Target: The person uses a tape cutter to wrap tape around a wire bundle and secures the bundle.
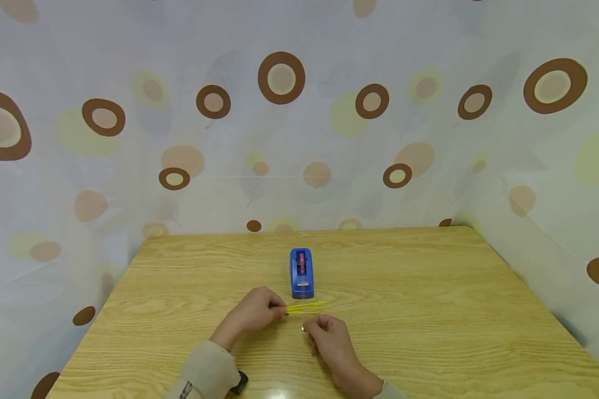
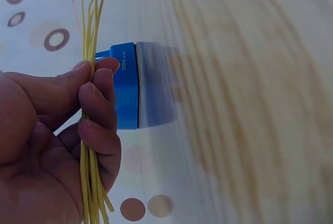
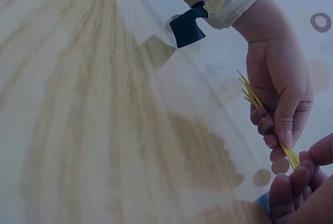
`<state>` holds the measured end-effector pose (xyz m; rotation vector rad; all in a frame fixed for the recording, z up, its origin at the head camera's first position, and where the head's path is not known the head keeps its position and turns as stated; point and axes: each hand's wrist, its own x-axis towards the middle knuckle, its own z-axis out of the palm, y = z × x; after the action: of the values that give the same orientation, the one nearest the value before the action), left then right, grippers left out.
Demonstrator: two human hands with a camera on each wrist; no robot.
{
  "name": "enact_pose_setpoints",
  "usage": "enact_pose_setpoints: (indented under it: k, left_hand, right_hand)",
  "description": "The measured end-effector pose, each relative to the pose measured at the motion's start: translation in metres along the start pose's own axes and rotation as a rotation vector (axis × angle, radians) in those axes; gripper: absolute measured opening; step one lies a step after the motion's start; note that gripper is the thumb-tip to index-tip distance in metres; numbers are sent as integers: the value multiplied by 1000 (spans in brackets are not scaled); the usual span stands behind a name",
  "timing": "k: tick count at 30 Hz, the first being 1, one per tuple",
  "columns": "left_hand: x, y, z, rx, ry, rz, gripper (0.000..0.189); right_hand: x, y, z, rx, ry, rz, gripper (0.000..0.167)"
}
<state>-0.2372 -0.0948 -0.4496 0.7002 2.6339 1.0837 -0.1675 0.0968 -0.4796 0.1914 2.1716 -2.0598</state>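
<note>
My left hand grips a bundle of thin yellow strands around its middle. In the left wrist view the strands stick out past both sides of the curled fingers, their ends slightly spread. Close by, my right hand has thumb and fingertips pinched together. From them hangs a thin pinkish strip that looks like tape, seen nearly edge-on beside the strand ends. Just beyond both hands stands a blue tape dispenser with a pink roll in it.
Both hands are over a wood-grain table. A patterned sheet with brown rings hangs behind the table and along its sides. A black strap piece sits at the left sleeve cuff.
</note>
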Motion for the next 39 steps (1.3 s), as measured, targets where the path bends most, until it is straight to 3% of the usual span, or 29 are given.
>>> enact_pose_setpoints:
  k: [17,25,33,39]
  left_hand:
    - [7,8,8,25,-16,65,13]
    - [9,10,11,-3,-32,32,14]
    - [8,13,14,8,-24,86,14]
    - [9,14,16,6,-30,78,13]
  right_hand:
    - [0,2,-1,4,-14,-18,19]
    - [-2,0,-1,5,-2,-21,23]
    - [-1,1,-1,3,-9,-23,22]
    - [-1,1,-1,-4,-19,-29,22]
